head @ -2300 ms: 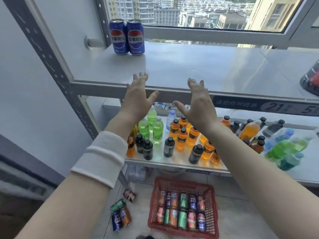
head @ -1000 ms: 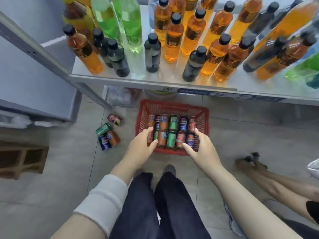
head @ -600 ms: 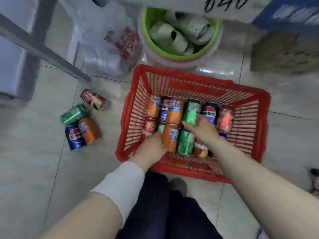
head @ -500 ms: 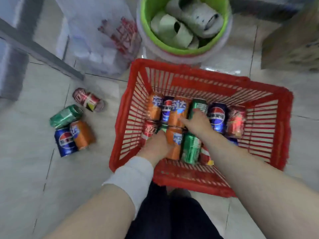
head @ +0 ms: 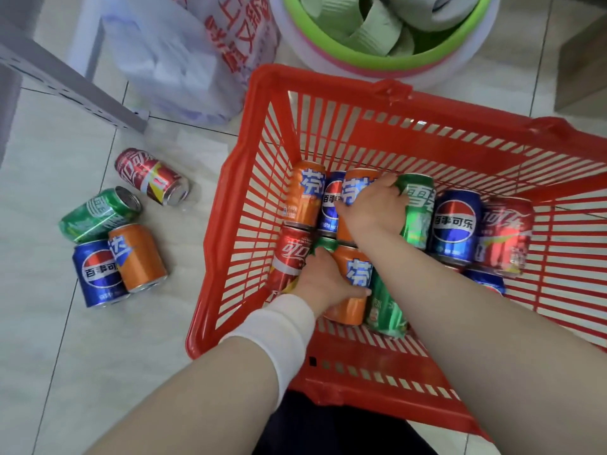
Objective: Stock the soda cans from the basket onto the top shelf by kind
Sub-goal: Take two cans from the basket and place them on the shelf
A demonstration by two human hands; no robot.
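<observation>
Now both hands are down in the red basket, and each has gone for an orange can. The left hand, white cuff at the wrist, wraps its fingers over the near orange can in the front row, thumb reaching across to the far side of it; closed on it, by the look of things, though the can has not left its bed. The right hand curls over the far orange can in the back row, fingertips tucked between it and the green can beside it. Two of one kind at once, which suits a sort by kind.

Around them the cans lie on their sides, packed touching: a third orange can at the left wall, a blue can wedged next to it, a red can just beside the left hand, another blue can and a red one further right.

Outside, on the tile, four loose cans lie well apart from the basket. Top shelf is out of view.
</observation>
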